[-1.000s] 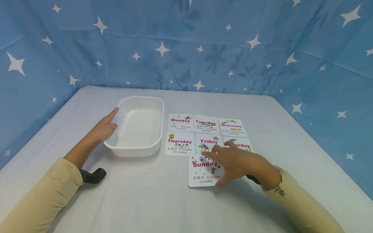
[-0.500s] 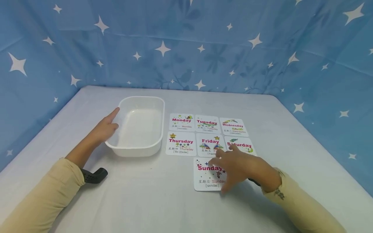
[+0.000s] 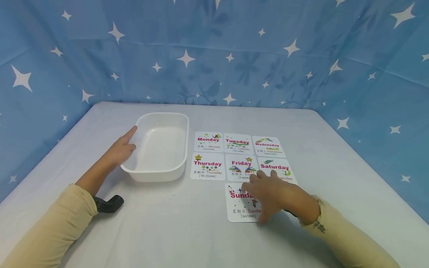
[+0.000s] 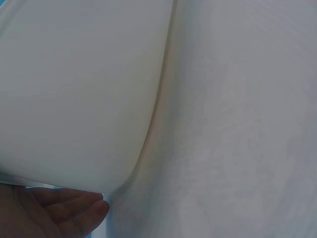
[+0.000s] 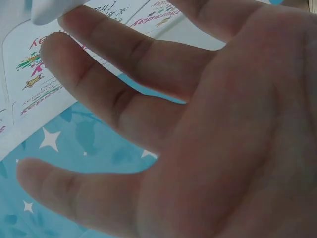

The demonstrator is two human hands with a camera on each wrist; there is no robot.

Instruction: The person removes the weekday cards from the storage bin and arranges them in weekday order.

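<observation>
Fingertips of my right hand (image 3: 276, 195) rest at the upper part of the Sunday card (image 3: 238, 204) and the thumb lies at its lower edge, gripping it by its right side. In the right wrist view the same hand (image 5: 208, 134) has its fingers spread and slightly bent. Just above the Sunday card, the Friday card (image 3: 239, 163) and the Saturday card (image 3: 273, 162) lie partly under my fingers in this view. My left hand (image 3: 120, 150) lies along the left side of a white plastic tub (image 3: 164, 176), index finger straight on its rim; its curled fingers (image 4: 79, 213) show beside the wall.
The Monday card (image 3: 208, 143), Tuesday card (image 3: 238, 145) and Wednesday card (image 3: 268, 145) form a back row, with the Thursday card (image 3: 207, 173) in front. All lie on a white-covered table (image 3: 161, 230). Blue star-patterned cloth (image 3: 214, 56) closes off the back and sides.
The right hand has moved right and slightly toward me, and the Sunday card has shifted with it, out from against the Friday card. The left hand and tub have stayed put.
</observation>
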